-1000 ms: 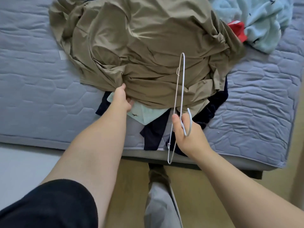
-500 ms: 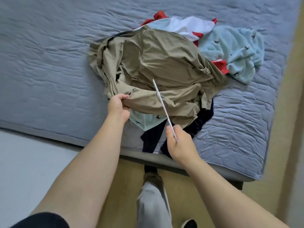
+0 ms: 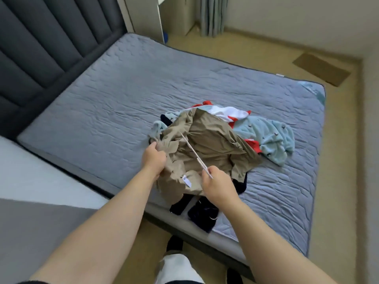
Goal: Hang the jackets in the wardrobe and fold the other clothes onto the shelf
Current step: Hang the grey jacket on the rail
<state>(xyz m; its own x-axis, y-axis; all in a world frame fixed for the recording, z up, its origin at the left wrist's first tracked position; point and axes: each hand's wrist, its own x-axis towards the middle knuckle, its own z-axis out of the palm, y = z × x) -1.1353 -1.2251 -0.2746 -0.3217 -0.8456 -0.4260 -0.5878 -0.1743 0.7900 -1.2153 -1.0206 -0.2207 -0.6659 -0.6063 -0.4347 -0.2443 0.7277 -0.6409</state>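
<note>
A tan jacket [image 3: 213, 144] lies crumpled on top of a clothes pile near the front edge of the bed [image 3: 114, 103]. My left hand [image 3: 153, 158] grips the jacket's left edge and lifts it off the pile. My right hand [image 3: 217, 181] holds a thin white wire hanger [image 3: 193, 151], seen edge-on, slanting up and left over the jacket. A white label [image 3: 186, 179] shows inside the jacket between my hands. Under the jacket lie dark navy clothes [image 3: 202, 214], a light blue fleece garment [image 3: 270, 138] and a red and white garment [image 3: 227, 113].
A dark padded headboard [image 3: 45, 48] stands at the left. Beyond the bed are a pale cabinet [image 3: 176, 15] and a grey curtain [image 3: 213, 15]. A flat piece of cardboard [image 3: 321, 68] lies on the floor at the right. My feet stand at the bed's front edge.
My view has pulled back and up, so the whole bed shows. My left hand has raised the jacket's edge from the pile. The hanger has turned from face-on to edge-on.
</note>
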